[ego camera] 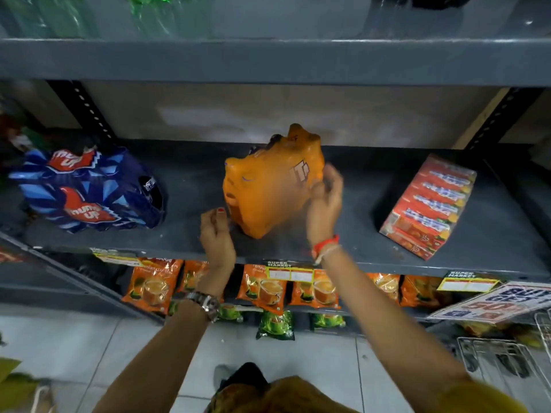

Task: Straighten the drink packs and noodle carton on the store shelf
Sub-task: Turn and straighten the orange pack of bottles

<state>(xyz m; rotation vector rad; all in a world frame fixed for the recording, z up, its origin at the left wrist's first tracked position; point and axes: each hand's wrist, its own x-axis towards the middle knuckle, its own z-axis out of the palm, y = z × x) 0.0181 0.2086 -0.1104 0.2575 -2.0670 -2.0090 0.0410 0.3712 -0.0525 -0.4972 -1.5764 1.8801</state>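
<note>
An orange shrink-wrapped drink pack (pixel 268 189) stands tilted in the middle of the grey shelf (pixel 343 257). My left hand (pixel 217 234) has curled fingers and pinches the pack's lower left corner. My right hand (pixel 325 201) presses against the pack's right side, fingers curved round it. A blue Thums Up drink pack (pixel 89 192) lies skewed at the left of the shelf. At the right end, a red noodle carton (pixel 429 207) lies flat and turned at an angle. The hands and the orange pack are blurred.
The shelf above (pixel 268 61) hangs low over the packs and holds green bottles (pixel 149 13). Orange tea pouches (pixel 262 290) and green pouches (pixel 275 324) hang below the shelf edge. A promo sign (pixel 492 302) and a wire basket (pixel 501 359) sit low right. Price tags (pixel 290 274) line the shelf front.
</note>
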